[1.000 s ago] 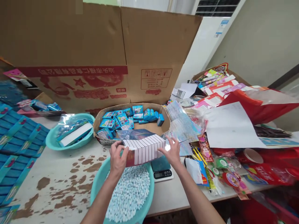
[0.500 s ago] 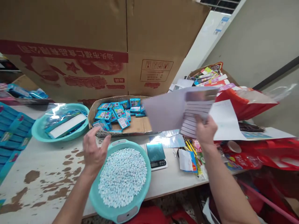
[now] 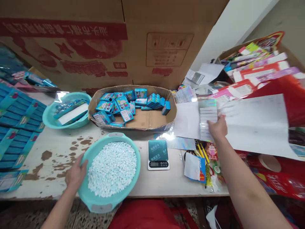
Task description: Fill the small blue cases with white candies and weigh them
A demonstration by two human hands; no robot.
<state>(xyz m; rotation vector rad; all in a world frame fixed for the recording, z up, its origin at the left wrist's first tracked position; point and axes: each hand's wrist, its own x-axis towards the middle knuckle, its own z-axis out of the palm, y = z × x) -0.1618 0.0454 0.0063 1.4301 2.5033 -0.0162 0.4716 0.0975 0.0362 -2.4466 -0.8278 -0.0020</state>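
Observation:
My left hand [image 3: 75,174] is at the left rim of a teal basin [image 3: 102,208], thumb on the rim and fingers round its outside. Small pale blue and white pellets [image 3: 111,168] fill the basin. My right hand [image 3: 218,127] is closed at the edge of a shiny silver sheet with white strips [image 3: 206,119], which lies over white paper [image 3: 186,117]. What the fingers do underneath is hidden. Between the hands stands a small digital scale [image 3: 158,154] with a teal top.
Behind is a low cardboard tray [image 3: 143,122] with small blue boxes [image 3: 122,101]. A second teal basin [image 3: 51,117] and stacked blue packs [image 3: 20,121] stand left. Pens [image 3: 202,151], wrappers [image 3: 195,167] and a carton of colourful packages [image 3: 257,60] are right.
The raised white paper and silver sheet have come down onto the table under my right hand. My left hand has moved down to the basin's rim, and the basin sits further left in view.

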